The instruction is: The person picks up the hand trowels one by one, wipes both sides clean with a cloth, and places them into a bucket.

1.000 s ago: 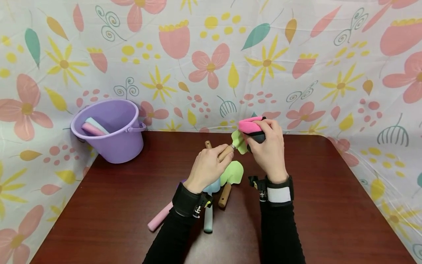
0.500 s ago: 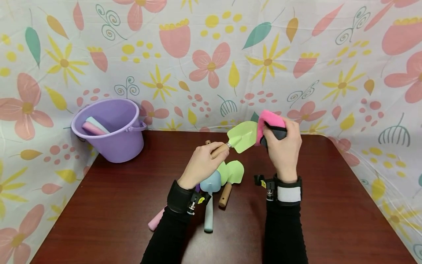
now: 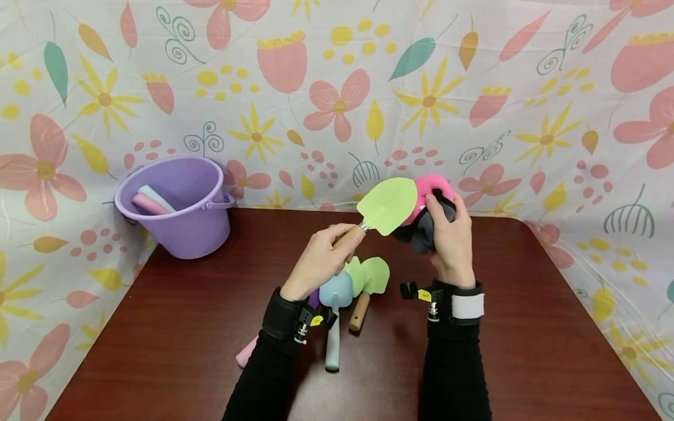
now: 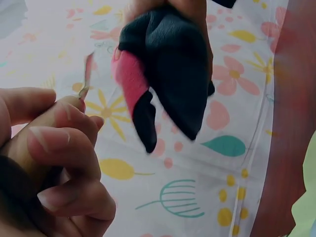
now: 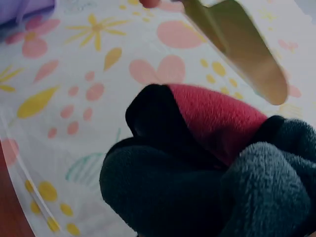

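Above the far middle of the table, the left hand grips a green trowel by its wooden handle while the right hand presses a bunched pink-and-dark cloth against the blade, apparently mid-wipe, so the next stroke needs a steady handle.

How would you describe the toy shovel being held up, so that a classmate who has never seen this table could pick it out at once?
Start at the dark wooden table and look above its middle, where the left hand grips a wooden handle. That handle carries the light green shovel, raised beside the pink and dark cloth in the right hand. Unlike the other toy tools, which lie flat on the table, it is held in the air.
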`<action>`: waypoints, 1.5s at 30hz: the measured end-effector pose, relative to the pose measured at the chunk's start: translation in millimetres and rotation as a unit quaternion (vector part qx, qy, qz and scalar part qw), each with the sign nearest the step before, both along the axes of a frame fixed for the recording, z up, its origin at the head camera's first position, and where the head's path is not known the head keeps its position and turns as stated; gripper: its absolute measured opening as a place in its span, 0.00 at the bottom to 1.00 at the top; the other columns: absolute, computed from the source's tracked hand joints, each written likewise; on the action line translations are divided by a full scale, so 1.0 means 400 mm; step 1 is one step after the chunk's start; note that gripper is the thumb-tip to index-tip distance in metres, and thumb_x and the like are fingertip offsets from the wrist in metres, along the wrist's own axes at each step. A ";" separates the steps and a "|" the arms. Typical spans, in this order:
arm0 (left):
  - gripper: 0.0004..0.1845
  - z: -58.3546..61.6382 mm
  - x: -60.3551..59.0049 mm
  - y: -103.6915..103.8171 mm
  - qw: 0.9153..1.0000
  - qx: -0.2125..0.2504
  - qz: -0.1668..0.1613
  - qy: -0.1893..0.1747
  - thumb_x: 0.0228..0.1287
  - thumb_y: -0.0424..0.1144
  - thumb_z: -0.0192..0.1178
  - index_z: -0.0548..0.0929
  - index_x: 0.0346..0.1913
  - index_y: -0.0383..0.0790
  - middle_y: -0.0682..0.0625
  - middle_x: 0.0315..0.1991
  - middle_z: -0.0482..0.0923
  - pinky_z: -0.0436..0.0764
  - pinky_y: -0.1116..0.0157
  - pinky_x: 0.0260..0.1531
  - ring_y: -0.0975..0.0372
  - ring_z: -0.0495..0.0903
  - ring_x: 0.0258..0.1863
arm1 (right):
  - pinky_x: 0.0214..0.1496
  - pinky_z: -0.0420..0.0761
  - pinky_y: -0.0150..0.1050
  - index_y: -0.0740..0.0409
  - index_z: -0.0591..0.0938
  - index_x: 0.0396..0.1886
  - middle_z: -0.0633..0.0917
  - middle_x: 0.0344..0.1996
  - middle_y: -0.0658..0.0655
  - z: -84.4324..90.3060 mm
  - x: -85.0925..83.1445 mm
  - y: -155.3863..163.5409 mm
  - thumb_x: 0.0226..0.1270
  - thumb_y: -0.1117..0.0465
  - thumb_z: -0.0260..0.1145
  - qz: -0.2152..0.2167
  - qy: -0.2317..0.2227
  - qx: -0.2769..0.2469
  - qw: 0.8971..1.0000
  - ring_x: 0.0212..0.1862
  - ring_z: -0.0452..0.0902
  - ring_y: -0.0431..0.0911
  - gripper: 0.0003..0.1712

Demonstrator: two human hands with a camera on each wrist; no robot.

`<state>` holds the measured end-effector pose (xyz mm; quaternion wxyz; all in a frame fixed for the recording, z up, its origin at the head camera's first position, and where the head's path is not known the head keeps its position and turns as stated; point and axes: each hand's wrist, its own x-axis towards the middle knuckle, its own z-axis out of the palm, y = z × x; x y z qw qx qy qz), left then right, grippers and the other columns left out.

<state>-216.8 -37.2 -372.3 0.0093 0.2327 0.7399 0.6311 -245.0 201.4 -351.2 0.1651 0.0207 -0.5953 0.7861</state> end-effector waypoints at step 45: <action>0.15 0.005 -0.006 -0.039 0.987 -0.143 0.057 0.053 0.74 0.56 0.50 0.81 0.51 0.57 0.55 0.27 0.75 0.75 0.61 0.31 0.64 0.78 0.31 | 0.39 0.79 0.37 0.64 0.69 0.61 0.80 0.41 0.60 0.010 0.004 -0.081 0.81 0.47 0.43 0.251 0.093 -0.183 0.946 0.38 0.79 0.48 0.26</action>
